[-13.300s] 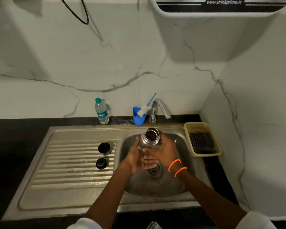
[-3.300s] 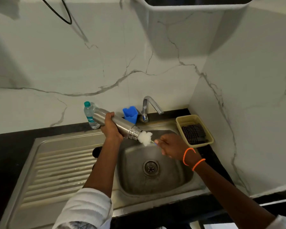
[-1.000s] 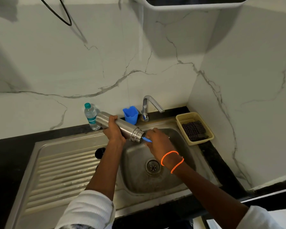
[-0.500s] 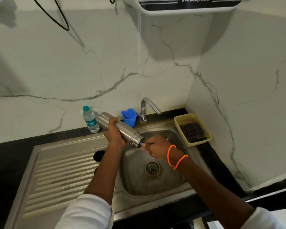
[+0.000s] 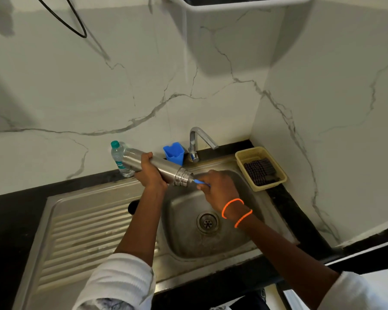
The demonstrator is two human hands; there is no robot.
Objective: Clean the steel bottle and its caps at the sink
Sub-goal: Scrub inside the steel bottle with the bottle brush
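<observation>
White marble-look wall corner, black countertop (image 5: 14,211), stainless steel sink with ribbed drainboard (image 5: 81,229) on the left and basin on the right. Left hand (image 5: 150,173) has fingers curled tight round the middle of the cylindrical brushed-steel bottle (image 5: 164,170), held tilted over the basin's back-left edge, mouth pointing down-right. Right hand (image 5: 220,189) pinches the thin blue brush handle (image 5: 199,181), which runs into the bottle mouth; brush head hidden inside. One round black cap (image 5: 132,206) sits on the drainboard, mostly blocked by the left forearm; second cap not visible. Behind the bottle base: clear plastic water bottle with green cap (image 5: 118,157), partly covered. Blue plastic holder cup (image 5: 174,152) beside the chrome tap (image 5: 197,142). Yellow plastic basket holding a dark scrub pad (image 5: 261,167) right of the basin, well apart from the hands
</observation>
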